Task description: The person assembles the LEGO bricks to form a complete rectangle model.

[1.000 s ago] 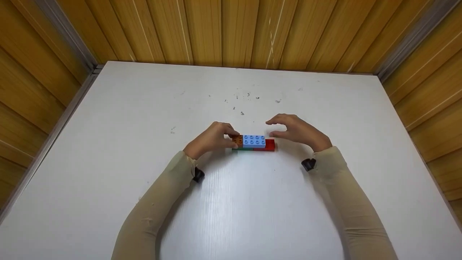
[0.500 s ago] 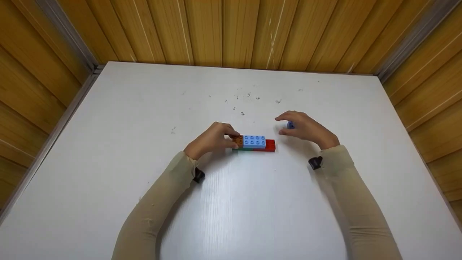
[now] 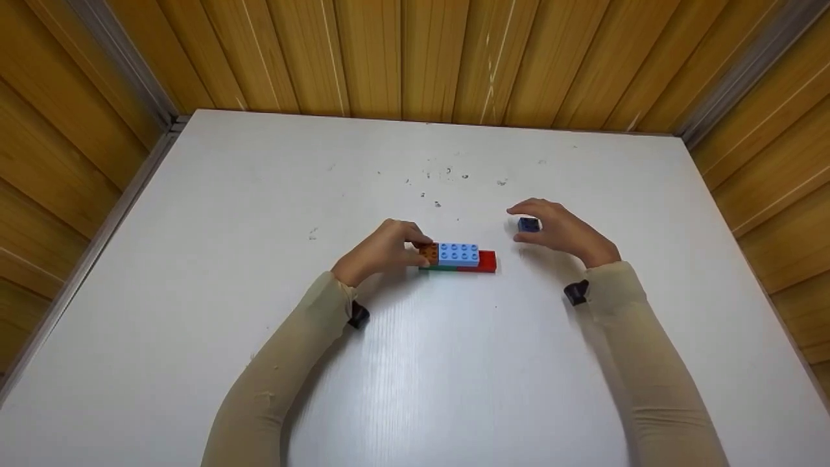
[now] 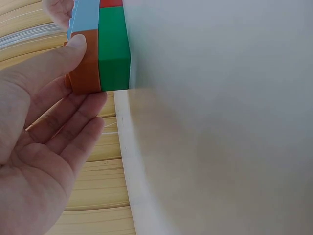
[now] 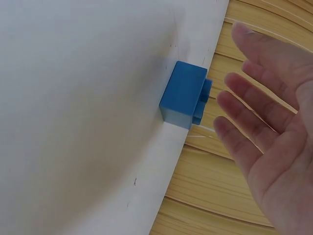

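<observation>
My left hand (image 3: 382, 251) pinches the brown brick (image 4: 87, 61) between thumb and fingers. That brick sits on a green brick (image 4: 114, 54) at the left end of a low two-layer row. Beside the brown one is a light blue brick (image 3: 459, 253), its studs up. Below it a red brick (image 3: 487, 261) sticks out at the right end. A small dark blue brick (image 3: 528, 224) stands apart on the table, studs up, to the right of the row. My right hand (image 3: 561, 230) is beside this blue brick, fingers spread and holding nothing.
The white table (image 3: 415, 363) carries small dark marks toward its back. Yellow wooden panels (image 3: 428, 58) rise behind it and along both sides. Black straps (image 3: 576, 293) hang under both sleeves.
My right hand has moved right, away from the row, and the dark blue brick has come into view beside it. The left hand and the row stay in place.
</observation>
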The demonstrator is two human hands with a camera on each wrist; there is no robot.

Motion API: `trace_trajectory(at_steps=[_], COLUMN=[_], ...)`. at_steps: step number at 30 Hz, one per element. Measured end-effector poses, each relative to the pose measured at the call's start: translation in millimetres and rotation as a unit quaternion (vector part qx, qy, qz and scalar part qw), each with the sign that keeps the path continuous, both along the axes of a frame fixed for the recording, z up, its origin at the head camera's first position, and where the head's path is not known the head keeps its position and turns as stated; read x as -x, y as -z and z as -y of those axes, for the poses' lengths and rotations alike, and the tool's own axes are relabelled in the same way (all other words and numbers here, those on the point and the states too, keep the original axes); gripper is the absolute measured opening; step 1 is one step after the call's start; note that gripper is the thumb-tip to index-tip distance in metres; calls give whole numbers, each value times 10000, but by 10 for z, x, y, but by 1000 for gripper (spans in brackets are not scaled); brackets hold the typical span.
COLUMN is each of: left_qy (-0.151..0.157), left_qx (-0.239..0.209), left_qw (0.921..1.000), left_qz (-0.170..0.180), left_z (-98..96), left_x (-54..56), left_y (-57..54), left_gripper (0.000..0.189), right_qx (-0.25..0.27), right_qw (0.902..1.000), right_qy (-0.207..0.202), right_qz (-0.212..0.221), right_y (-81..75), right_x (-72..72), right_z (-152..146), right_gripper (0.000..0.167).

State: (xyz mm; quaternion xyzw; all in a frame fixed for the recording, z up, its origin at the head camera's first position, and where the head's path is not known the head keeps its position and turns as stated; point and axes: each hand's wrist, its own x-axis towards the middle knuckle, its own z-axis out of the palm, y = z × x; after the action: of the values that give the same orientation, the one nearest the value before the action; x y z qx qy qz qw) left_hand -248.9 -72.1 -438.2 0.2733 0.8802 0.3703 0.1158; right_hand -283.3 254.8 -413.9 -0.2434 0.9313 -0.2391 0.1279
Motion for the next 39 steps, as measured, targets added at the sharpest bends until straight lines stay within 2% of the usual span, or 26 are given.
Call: trace_trajectory(at_steps=[12, 21, 39], left_qy=[26, 39, -1], left_qx=[39, -2, -57], left_qw=[10000, 10000, 9999], left_qz=[-51, -16, 85], left_z=[9, 10, 12], left_x=[8, 11, 1], left_y=[5, 10, 8], left_gripper=[39, 39, 39], right_qx=[-198, -275, -116], right_qw=[9993, 9956, 9972], right_qy=[259, 662, 541], right_qz=[170, 609, 499], right_y=[-15, 5, 99], right_x=[-10, 15, -3], right_z=[-129, -174, -196], right_gripper=[56, 56, 48])
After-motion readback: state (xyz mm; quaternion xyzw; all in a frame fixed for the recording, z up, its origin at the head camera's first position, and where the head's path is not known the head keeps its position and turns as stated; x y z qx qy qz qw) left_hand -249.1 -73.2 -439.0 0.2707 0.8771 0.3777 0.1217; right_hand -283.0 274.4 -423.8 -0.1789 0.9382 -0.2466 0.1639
